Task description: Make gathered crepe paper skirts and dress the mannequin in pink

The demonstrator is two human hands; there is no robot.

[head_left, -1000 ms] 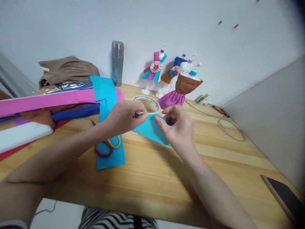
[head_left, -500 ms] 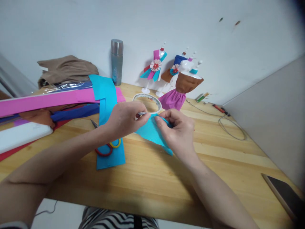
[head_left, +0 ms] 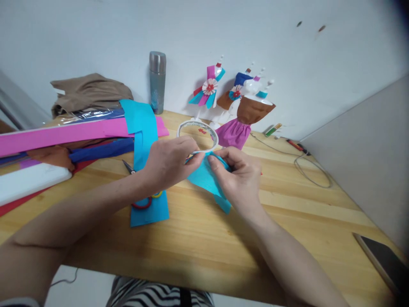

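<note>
My left hand (head_left: 174,164) is closed in a pinch at the near edge of a roll of double-sided or white tape (head_left: 214,138), which tilts up from the tabletop. My right hand (head_left: 238,172) pinches the upper edge of a turquoise crepe paper piece (head_left: 206,177), thumb on the near side. Both sets of fingertips are close together, and the paper hangs below them. Under my left wrist, scissors (head_left: 142,204) with red and yellow handles lie on a folded turquoise paper strip (head_left: 150,215); my forearm hides part of them.
Small dress-form stands (head_left: 209,85) in coloured paper are at the back, beside a steel flask (head_left: 157,83). Pink paper (head_left: 64,138), brown cloth (head_left: 89,91) and a white case (head_left: 32,183) lie left. A cable (head_left: 315,183) and phone (head_left: 380,260) are on the right.
The tape roll has tipped up, showing more of its opening. My left hand has shifted slightly right, toward my right hand. The turquoise paper's lower end has swung a little.
</note>
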